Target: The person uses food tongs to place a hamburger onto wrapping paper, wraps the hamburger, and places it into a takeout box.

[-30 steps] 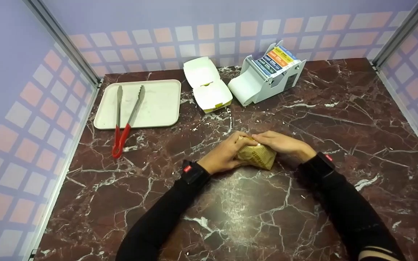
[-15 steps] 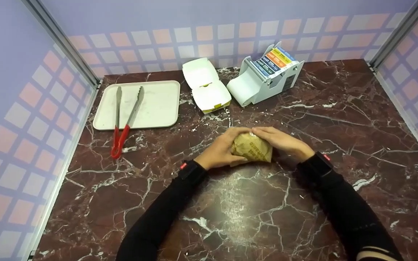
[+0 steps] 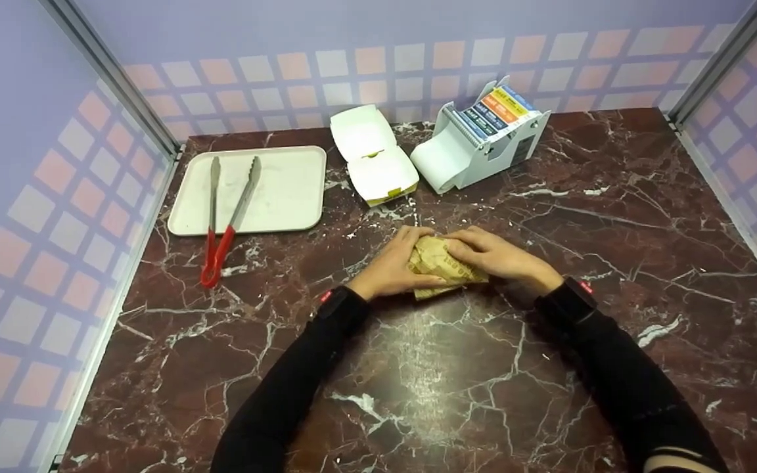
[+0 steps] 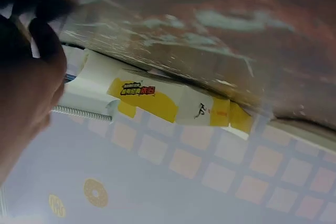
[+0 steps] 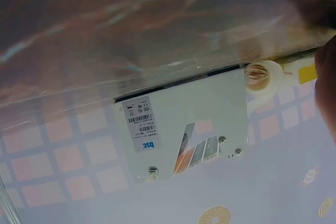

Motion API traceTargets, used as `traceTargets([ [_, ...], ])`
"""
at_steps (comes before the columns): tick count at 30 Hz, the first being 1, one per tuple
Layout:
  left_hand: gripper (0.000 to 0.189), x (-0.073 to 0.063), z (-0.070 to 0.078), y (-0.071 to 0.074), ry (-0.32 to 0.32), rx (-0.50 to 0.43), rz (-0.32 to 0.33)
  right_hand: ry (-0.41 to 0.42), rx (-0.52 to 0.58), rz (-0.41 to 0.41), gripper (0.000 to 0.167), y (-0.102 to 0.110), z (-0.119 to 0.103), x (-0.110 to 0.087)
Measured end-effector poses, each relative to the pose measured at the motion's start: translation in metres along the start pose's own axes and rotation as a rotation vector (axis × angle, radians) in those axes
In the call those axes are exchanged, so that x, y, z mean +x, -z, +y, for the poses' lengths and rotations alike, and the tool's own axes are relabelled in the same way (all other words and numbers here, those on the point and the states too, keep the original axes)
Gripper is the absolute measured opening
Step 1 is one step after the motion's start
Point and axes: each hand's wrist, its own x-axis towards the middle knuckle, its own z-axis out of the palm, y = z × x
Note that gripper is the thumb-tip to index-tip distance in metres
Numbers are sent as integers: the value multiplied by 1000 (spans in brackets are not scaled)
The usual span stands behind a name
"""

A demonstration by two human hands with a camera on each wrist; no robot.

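A wrapped burger (image 3: 445,264) in yellow-brown printed paper lies between both hands at the middle of the table; its filling is hidden by the paper. My left hand (image 3: 393,266) grips it from the left, thumb along the near side and fingers round the far side. Over its right and top part, my right hand (image 3: 500,256) holds the paper with bent fingers. In the left wrist view only part of the left hand (image 4: 31,90) shows, at the left edge. A sliver of the right hand (image 5: 326,85) appears at the right wrist view's edge.
An open white-and-yellow burger box (image 3: 384,172) stands behind the hands. To its right is a white label dispenser (image 3: 500,154) with a roll of coloured labels. Red-handled tongs (image 3: 221,246) lie across a cream tray (image 3: 296,190) at back left. Walls enclose the marbled table (image 3: 615,263).
The wrapped burger has turned and shifted slightly left between the hands. My right fingers have gone from lying along its far side to bending over its top right.
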Motion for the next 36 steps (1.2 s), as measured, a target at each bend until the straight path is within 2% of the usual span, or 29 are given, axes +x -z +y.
traceTargets([
  [3, 95, -1, -2, 2, -3, 29, -3, 12, -120, 35, 50, 1, 0, 1],
  [6, 93, -1, -3, 3, -3, 46, 9, -8, -177, 53, 54, 5, 1, 1],
  [12, 91, -1, -2, 9, -21, 73, 50, -63, -186, 130, 60, 17, 0, 0],
  [17, 83, 0, -6, 18, -17, 89, 84, -38, -189, 204, 54, 24, 2, -3],
  [20, 79, 1, -13, 28, -6, 84, 141, -32, -193, 239, 53, 27, 2, -3],
  [26, 81, -2, -38, 56, 98, 158, 278, 3, -191, 281, 53, 29, 0, -1],
  [29, 81, -3, -50, 69, 160, 225, 313, 21, -173, 262, 56, 26, -1, 0],
  [32, 78, 0, -57, 78, 182, 263, 308, 35, -153, 218, 60, 23, -5, -3],
  [36, 73, 7, -59, 80, 171, 340, 213, 66, -183, 150, 78, 17, -11, -6],
])
